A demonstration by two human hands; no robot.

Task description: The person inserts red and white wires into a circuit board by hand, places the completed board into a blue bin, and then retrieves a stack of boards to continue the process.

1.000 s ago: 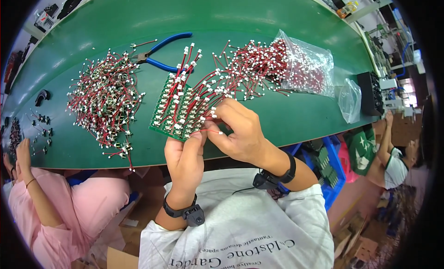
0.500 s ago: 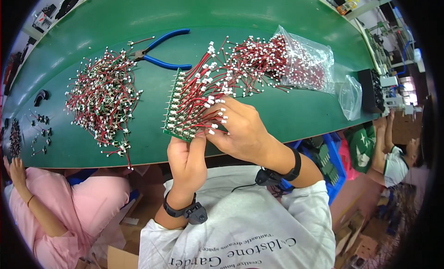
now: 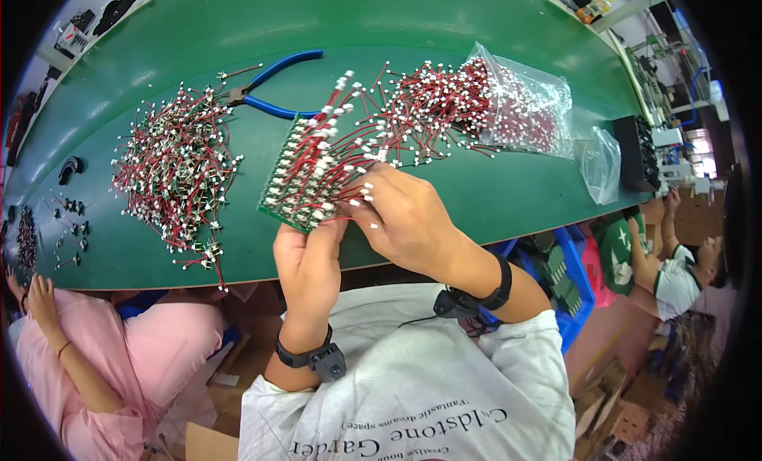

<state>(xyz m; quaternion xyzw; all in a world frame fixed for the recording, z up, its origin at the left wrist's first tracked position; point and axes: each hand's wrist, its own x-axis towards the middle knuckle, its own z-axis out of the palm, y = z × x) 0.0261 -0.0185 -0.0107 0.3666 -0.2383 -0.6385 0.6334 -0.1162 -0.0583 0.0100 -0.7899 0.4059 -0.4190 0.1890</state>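
PCB (image 3: 298, 175) w/ red wires (image 3: 345, 166), nr side of pliers (image 3: 244, 94). L hand (image 3: 308, 263) pinched on PCB's lower edge; R hand (image 3: 409, 213) half-curled at wires, can't tell grip. Wire bag (image 3: 530, 108) R of pliers.

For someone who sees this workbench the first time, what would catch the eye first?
Most likely the green circuit board, bristling with red leads, which the left hand grips at its near edge mid-picture. Next, perhaps the large tangled pile to its left, the open blue-handled pliers beyond, and the clear bag of similar leads at right.
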